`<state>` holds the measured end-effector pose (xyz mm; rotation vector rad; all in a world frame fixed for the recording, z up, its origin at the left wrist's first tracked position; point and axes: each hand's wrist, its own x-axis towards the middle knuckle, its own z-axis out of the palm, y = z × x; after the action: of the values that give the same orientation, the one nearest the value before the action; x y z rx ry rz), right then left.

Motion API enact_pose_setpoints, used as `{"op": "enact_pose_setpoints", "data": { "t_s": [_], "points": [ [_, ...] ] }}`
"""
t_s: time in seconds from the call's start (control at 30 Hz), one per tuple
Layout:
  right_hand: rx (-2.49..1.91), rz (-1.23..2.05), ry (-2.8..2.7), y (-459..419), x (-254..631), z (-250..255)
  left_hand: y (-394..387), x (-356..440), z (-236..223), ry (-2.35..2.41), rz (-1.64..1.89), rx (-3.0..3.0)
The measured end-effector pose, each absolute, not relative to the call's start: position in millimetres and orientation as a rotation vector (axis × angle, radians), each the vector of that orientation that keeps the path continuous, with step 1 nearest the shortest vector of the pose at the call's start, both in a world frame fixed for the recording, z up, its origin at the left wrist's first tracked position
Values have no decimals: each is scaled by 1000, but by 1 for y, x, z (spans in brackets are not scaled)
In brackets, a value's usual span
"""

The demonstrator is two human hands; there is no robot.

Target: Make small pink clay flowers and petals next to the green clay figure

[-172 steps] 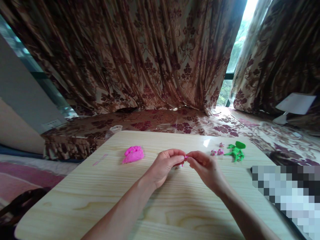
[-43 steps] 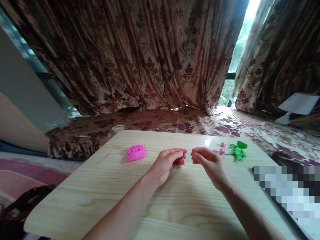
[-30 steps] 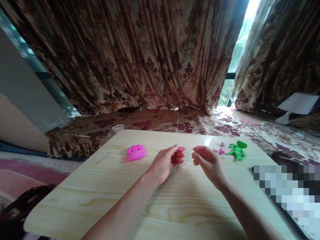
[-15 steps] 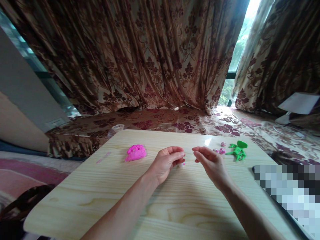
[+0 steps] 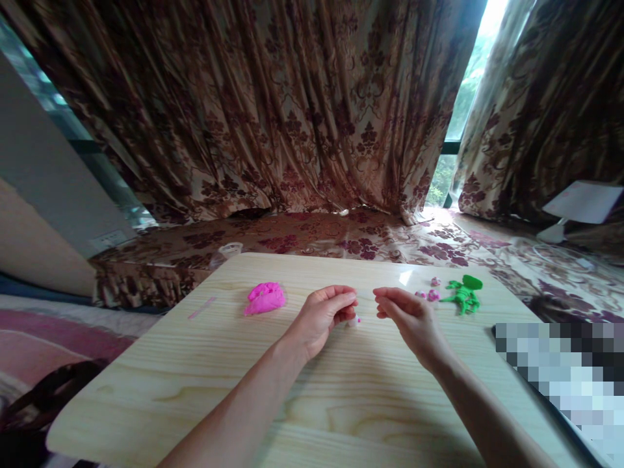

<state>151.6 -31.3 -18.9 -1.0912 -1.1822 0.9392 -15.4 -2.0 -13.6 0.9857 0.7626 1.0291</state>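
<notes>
through my head view, the small white rounded lump with a bright pink spot (image 5: 355,322) sits near mid-frame, just below and partly behind the curled fingers of the bare left hand (image 5: 319,318). that hand is the nearer; the bare right hand (image 5: 408,315) is across a gap, to the lump's right. i make out no long axis on it. both hands have thumb and forefinger drawn close, but i cannot tell whether either pair quite meets or pinches anything. the pale wood-grained desk (image 5: 351,409) fills the lower frame. on it i see a bright pink clay-like mass (image 5: 266,300) left of centre, small pink-and-white balls (image 5: 433,296) right of centre and a spindly bright green figure (image 5: 465,300) beside them. brown floral curtains (image 5: 292,117) fill the upper frame.
</notes>
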Motion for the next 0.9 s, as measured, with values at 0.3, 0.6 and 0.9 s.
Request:
{"op": "enact_pose_setpoints", "data": {
  "t_s": [0.3, 0.6, 0.9],
  "points": [
    [-1093, 1047, -1121, -32, 150, -19, -3, -14, -11, 781, 998, 944],
    [-1100, 997, -1242, -35, 152, -13, -5, -15, -11, 783, 1028, 1001],
    [-1079, 1033, -1157, -30, 155, -22, -4, -14, -16, 773, 963, 996]
  ]
}}
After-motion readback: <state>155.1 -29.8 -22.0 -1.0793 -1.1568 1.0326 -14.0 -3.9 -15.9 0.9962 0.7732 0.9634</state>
